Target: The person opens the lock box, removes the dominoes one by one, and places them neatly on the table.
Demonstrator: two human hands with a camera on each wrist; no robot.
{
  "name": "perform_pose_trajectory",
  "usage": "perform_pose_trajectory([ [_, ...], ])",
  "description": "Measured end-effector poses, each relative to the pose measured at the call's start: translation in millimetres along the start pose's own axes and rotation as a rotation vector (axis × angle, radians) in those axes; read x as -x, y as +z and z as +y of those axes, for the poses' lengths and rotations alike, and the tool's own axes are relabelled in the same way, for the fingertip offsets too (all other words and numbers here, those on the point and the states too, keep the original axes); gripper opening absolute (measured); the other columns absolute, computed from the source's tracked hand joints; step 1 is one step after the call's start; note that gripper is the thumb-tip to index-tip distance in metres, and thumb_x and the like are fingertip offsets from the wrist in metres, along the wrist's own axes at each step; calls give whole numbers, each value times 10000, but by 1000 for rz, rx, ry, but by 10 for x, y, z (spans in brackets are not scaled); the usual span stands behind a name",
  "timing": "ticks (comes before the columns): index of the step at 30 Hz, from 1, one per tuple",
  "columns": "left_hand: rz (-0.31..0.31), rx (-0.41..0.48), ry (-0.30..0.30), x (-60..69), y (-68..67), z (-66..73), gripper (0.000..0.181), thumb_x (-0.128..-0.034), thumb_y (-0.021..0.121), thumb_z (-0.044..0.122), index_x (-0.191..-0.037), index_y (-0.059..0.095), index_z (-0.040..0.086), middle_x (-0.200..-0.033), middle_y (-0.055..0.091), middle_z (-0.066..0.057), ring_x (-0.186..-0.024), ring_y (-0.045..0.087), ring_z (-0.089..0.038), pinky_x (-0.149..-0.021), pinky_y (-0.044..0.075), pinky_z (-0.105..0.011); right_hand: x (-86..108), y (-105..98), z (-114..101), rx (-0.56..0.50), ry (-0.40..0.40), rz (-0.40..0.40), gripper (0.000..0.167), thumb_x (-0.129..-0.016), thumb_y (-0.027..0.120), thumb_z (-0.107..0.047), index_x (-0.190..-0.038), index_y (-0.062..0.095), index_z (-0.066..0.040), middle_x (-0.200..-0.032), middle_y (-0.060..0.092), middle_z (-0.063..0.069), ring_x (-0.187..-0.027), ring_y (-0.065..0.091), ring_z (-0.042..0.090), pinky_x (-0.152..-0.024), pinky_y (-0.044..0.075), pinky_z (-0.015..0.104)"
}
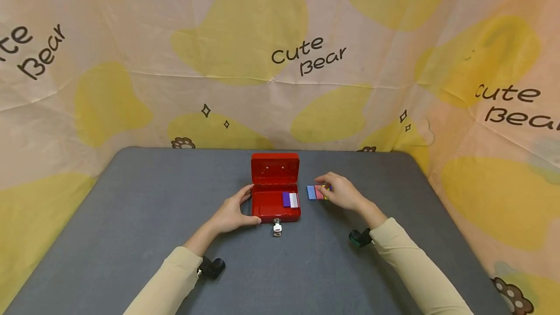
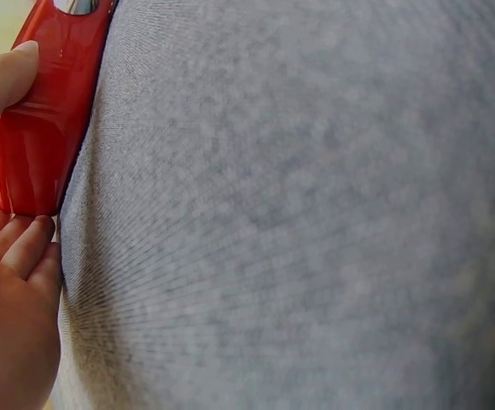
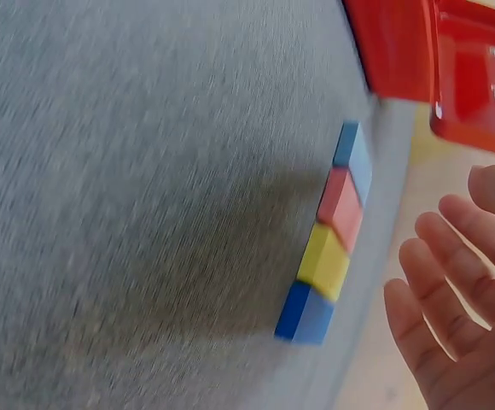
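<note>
A red metal box (image 1: 268, 203) stands on the table with its lid (image 1: 275, 168) raised. Inside, at the right end, lie a purple block (image 1: 286, 199) and a white block (image 1: 294, 200). My left hand (image 1: 232, 214) holds the box at its left end, the thumb on the front face and the fingers along the side. To the right of the box, a light blue block (image 3: 346, 147), a pink block (image 3: 336, 201), a yellow block (image 3: 323, 256) and a dark blue block (image 3: 294, 309) form a row. Just above them hovers my right hand (image 1: 343, 192), fingers loosely bent, holding nothing.
A silver latch (image 1: 277, 227) hangs from the box's front edge. The grey table (image 1: 175, 198) meets a patterned cloth backdrop (image 1: 245, 125) at the back and sides. Both wrists carry a small black camera (image 1: 213, 267).
</note>
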State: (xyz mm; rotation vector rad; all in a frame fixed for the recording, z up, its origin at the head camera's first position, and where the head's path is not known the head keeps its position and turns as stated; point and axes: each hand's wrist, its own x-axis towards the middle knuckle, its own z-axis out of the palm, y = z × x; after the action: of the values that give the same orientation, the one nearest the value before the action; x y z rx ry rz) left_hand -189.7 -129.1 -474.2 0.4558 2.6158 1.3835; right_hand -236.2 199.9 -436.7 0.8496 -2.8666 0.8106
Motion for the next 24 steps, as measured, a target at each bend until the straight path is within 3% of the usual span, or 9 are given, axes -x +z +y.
perform_pose_trajectory([
  [10,-4,-4,1,2,-2,2,947,-667,817,318,-1430,295,111,-1397,435,-146,-1281,431,-242,-1050,318,-471,-121,44,-257,4,22,-75,244,-904,560,-162,-1097,653,-45,-989,653,32,-815,576,127,-736,518,282],
  [18,-6,5,-2,11,-5,13,947,-666,819,307,-1430,295,108,-1398,434,-146,-1285,426,-242,-1050,318,-469,-178,11,-405,-29,-13,-126,259,-916,546,-166,-1116,646,-33,-1023,659,50,-833,583,139,-776,517,329],
  [24,-6,7,4,2,-2,3,944,-667,818,304,-1428,296,105,-1397,434,-146,-1282,430,-245,-1047,324,-466,-205,-15,-499,-70,16,-174,271,-928,532,-187,-1137,639,-51,-1056,658,49,-782,564,117,-749,505,286],
])
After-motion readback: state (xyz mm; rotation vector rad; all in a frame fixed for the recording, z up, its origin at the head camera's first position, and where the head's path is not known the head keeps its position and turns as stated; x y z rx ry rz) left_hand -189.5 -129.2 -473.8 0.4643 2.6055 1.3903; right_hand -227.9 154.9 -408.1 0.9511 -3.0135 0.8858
